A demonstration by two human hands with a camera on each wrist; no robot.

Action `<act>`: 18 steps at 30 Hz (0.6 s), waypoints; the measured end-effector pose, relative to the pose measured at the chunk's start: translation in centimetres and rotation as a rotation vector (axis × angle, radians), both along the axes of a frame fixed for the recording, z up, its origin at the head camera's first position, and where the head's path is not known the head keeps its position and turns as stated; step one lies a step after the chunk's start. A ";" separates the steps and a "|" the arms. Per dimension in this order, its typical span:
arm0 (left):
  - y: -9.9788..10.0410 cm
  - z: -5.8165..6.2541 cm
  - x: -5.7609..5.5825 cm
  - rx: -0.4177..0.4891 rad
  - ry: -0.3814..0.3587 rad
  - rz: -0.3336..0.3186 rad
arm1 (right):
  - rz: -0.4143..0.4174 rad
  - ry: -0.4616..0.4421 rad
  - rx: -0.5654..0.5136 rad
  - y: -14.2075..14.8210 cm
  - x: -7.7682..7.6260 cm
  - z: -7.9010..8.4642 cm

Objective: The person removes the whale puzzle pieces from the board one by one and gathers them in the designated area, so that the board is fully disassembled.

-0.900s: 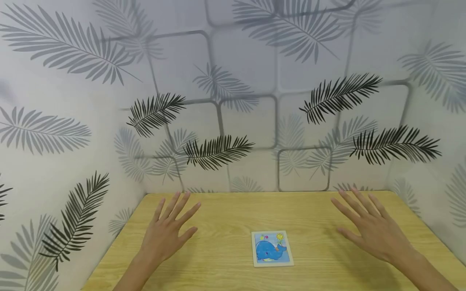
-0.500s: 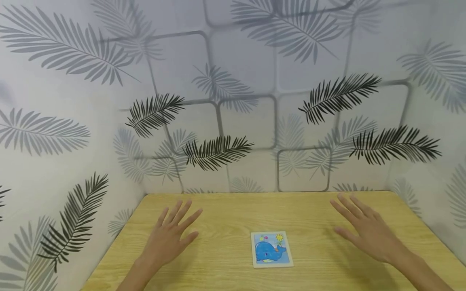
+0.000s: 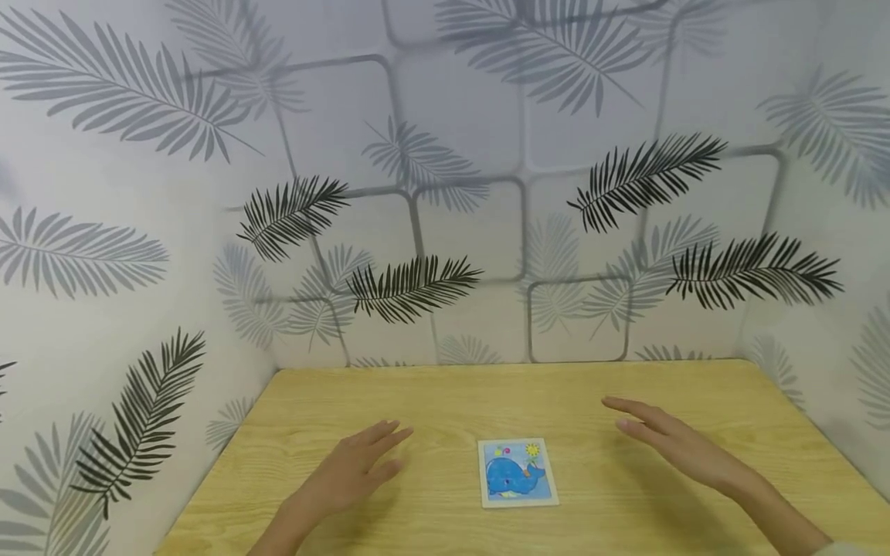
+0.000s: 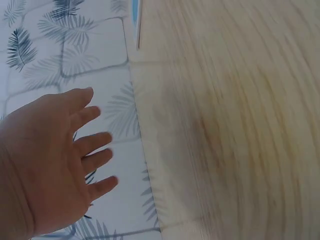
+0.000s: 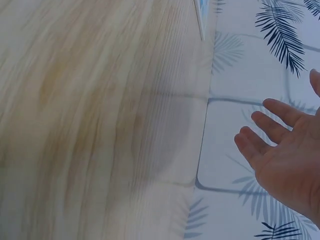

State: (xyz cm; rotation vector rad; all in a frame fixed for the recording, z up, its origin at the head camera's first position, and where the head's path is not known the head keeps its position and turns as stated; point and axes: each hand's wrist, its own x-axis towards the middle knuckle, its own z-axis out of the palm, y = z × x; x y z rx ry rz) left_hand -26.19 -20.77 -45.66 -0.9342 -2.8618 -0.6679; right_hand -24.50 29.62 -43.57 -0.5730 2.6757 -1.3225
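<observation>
A square picture board [image 3: 517,472] with a blue whale, a yellow sun and a white border lies flat on the wooden table. To its left my left hand [image 3: 351,471] hovers above the tabletop, holding nothing. On the other side, farther from the board, my right hand [image 3: 677,444] is also held in the air with nothing in it. In the left wrist view the palm and loosely bent fingers of the left hand [image 4: 50,160] show, with the board's edge [image 4: 135,20] at the top. The right wrist view has the right hand [image 5: 290,150], its fingers extended and apart.
The light wood table [image 3: 417,401] runs back to a wall [image 3: 473,232] covered in a leaf and rounded-square pattern. Patterned side walls [image 3: 125,309] close in the left and right edges.
Both hands have moved inward toward the picture board and turned, so their spread fingers now point more toward each other. The board stays where it was.
</observation>
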 end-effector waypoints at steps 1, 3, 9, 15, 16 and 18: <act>0.4 0.1 0.0 0.001 -0.031 -0.019 | 0.003 -0.026 -0.016 -0.3 -0.2 -0.1; 1.2 0.2 0.0 0.001 -0.093 -0.054 | 0.013 -0.064 -0.042 -1.1 -0.5 -0.3; 4.3 0.3 0.4 -0.004 -0.221 -0.064 | 0.065 -0.077 -0.100 -3.1 -1.9 -1.1; 7.3 0.1 1.1 0.011 -0.279 -0.101 | 0.183 -0.086 -0.199 -4.6 -3.6 -1.9; 7.8 0.0 1.2 0.007 -0.281 -0.110 | 0.186 -0.095 -0.206 -4.7 -3.9 -2.0; 8.5 -0.1 1.3 -0.007 -0.277 -0.125 | 0.194 -0.103 -0.220 -5.1 -4.3 -2.2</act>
